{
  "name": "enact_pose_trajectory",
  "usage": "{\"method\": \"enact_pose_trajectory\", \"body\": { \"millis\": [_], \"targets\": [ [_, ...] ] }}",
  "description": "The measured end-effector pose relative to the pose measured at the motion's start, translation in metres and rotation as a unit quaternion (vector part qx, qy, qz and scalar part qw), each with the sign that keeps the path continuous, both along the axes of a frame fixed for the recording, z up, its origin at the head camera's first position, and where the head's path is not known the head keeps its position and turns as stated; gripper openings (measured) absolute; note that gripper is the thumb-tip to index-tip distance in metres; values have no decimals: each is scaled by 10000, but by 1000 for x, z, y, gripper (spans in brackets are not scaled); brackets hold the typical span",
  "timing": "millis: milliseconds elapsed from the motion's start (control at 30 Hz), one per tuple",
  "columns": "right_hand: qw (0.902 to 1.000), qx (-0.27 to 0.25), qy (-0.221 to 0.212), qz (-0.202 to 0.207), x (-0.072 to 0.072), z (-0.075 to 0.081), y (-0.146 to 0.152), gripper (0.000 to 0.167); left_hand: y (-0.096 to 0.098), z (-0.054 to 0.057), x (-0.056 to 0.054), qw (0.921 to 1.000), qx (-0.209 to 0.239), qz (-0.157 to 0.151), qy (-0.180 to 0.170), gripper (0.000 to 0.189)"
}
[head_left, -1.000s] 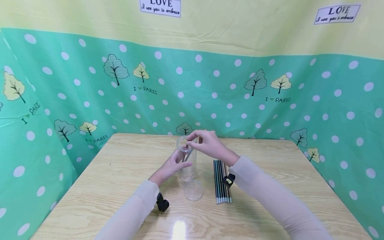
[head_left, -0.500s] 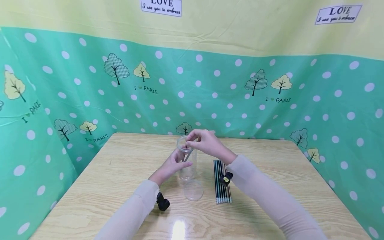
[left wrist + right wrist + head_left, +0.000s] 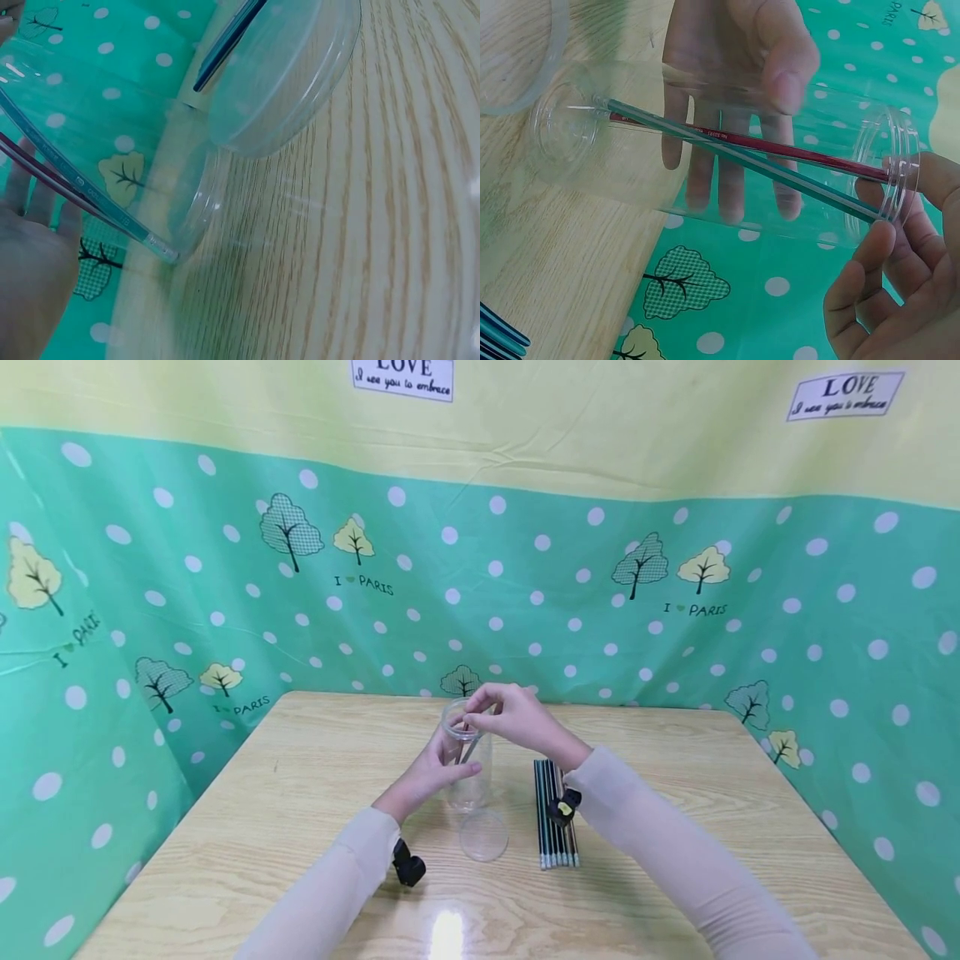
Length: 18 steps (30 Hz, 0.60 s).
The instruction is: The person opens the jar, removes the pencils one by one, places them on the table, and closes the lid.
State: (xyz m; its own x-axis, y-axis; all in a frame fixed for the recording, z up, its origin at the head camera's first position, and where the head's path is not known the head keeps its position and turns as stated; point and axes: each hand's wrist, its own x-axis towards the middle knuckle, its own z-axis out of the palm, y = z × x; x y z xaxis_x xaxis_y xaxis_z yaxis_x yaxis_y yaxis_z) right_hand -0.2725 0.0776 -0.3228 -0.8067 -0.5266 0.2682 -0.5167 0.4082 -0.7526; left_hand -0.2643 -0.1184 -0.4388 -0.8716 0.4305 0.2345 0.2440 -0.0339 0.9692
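Observation:
A clear plastic jar [image 3: 471,793] stands upright on the table, held round its side by my left hand [image 3: 431,772]. In the right wrist view, that hand's fingers lie behind the clear wall and its thumb in front. Inside the jar a dark red pencil [image 3: 802,152] and a green pencil [image 3: 780,176] lean and cross, eraser ends down. My right hand [image 3: 519,718] is at the jar's mouth, its fingertips pinching the top of the red pencil. The left wrist view shows the green pencil's eraser end [image 3: 161,247] near the jar's base.
A clear round lid [image 3: 483,837] lies on the table just in front of the jar. To its right, several pencils [image 3: 551,839] lie side by side, partly under my right wrist. A polka-dot cloth [image 3: 540,602] hangs behind the table's back edge.
My right hand and wrist have shifted slightly left and the red pencil has sunk a little into the jar. During the last half second hardly anything has moved.

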Motion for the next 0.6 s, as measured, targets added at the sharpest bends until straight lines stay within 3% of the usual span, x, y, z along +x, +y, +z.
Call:
{"method": "enact_pose_trajectory", "body": {
  "millis": [367,600],
  "targets": [
    [9999,29,103,11,0,1,-1,7,5,6,3,9996,-57,253,-88,77],
    [9984,143,527,-118,0,0,0,4,5,10,4,9995,-150,269,-36,72]
  ]
}}
